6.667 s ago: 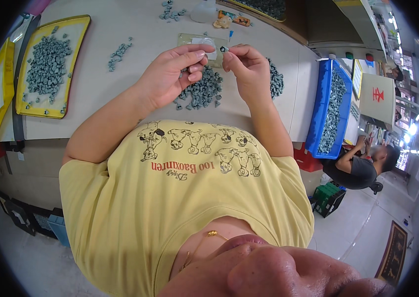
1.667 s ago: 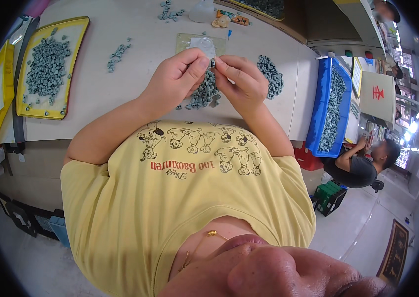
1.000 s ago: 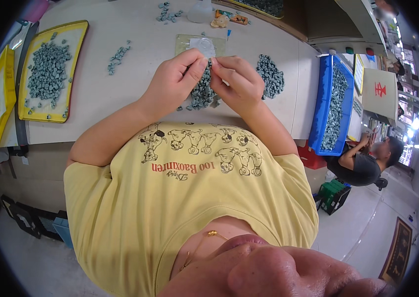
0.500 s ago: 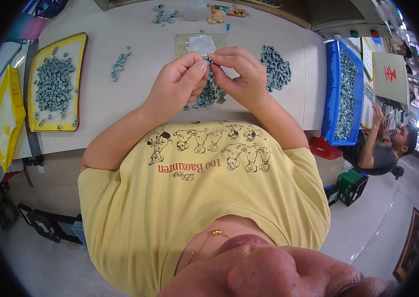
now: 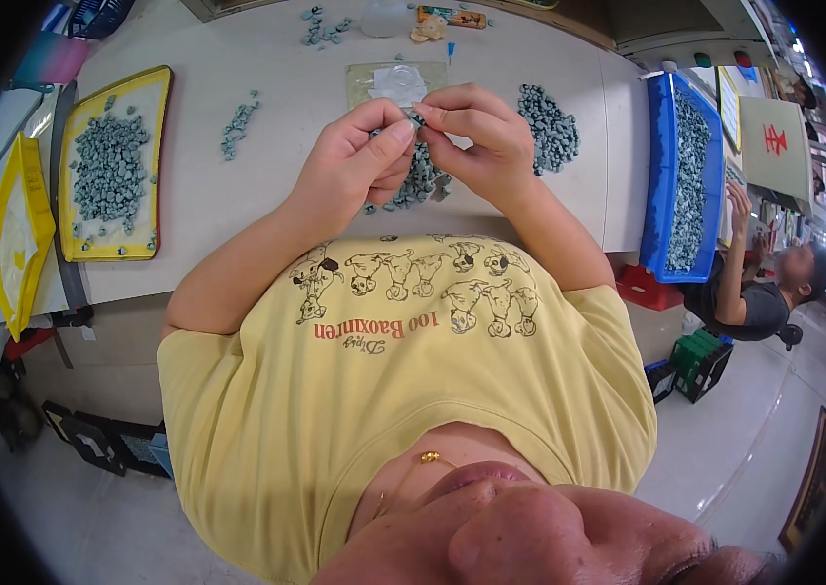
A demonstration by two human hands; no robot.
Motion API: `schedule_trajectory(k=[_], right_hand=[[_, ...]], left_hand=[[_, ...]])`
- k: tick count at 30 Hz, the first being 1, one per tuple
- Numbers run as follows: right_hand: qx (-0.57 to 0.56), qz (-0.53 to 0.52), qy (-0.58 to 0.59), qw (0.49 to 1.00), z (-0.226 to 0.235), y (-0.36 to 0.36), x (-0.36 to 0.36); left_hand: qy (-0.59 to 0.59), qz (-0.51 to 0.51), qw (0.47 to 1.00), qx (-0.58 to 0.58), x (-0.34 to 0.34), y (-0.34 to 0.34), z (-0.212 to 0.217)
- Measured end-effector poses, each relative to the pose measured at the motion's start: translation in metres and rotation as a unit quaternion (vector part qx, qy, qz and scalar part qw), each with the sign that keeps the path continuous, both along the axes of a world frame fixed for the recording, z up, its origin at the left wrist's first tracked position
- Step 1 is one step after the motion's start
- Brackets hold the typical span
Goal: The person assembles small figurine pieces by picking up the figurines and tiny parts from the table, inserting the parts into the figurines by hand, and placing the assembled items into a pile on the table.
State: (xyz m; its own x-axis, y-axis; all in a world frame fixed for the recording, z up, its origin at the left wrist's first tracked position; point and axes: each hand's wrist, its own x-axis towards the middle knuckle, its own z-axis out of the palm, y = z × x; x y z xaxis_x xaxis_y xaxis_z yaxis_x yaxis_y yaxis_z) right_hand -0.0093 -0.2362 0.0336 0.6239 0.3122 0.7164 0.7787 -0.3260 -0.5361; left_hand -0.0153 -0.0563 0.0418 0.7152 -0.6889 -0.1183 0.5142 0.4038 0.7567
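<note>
My left hand (image 5: 353, 168) and my right hand (image 5: 476, 141) meet fingertip to fingertip above the white table (image 5: 267, 195), pinching one small grey-green part (image 5: 414, 119) between them. Under the hands lies a loose heap of the same grey-green parts (image 5: 420, 180). Just beyond the fingers a small clear bag or dish (image 5: 397, 82) rests on a greenish mat (image 5: 366, 80). A second heap of parts (image 5: 548, 125) lies to the right of my right hand.
A yellow tray (image 5: 111, 166) of grey parts sits at the left, with another yellow tray (image 5: 15, 229) beside it. A blue bin (image 5: 678, 175) of parts stands at the right table edge. Small part clusters (image 5: 237, 122) lie further back. Another person (image 5: 759, 292) sits at the right.
The hands have stayed together on a small part over the heap; the view has shifted so the table and hands sit lower and more to the right in the picture.
</note>
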Motion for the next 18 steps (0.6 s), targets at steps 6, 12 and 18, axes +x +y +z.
schedule_trajectory(k=[6, 12, 18], right_hand=[[0.011, 0.005, -0.013, 1.000, -0.007, -0.003, 0.000], [0.015, -0.053, -0.001, 0.999, -0.005, 0.000, -0.001], [0.010, -0.092, -0.034, 0.995, 0.002, 0.006, -0.002]], left_hand=[[-0.022, 0.014, 1.000, 0.010, -0.001, -0.007, -0.003], [0.040, 0.017, 0.998, 0.048, 0.004, -0.009, 0.004], [0.096, -0.010, 0.995, 0.025, 0.008, -0.006, 0.008]])
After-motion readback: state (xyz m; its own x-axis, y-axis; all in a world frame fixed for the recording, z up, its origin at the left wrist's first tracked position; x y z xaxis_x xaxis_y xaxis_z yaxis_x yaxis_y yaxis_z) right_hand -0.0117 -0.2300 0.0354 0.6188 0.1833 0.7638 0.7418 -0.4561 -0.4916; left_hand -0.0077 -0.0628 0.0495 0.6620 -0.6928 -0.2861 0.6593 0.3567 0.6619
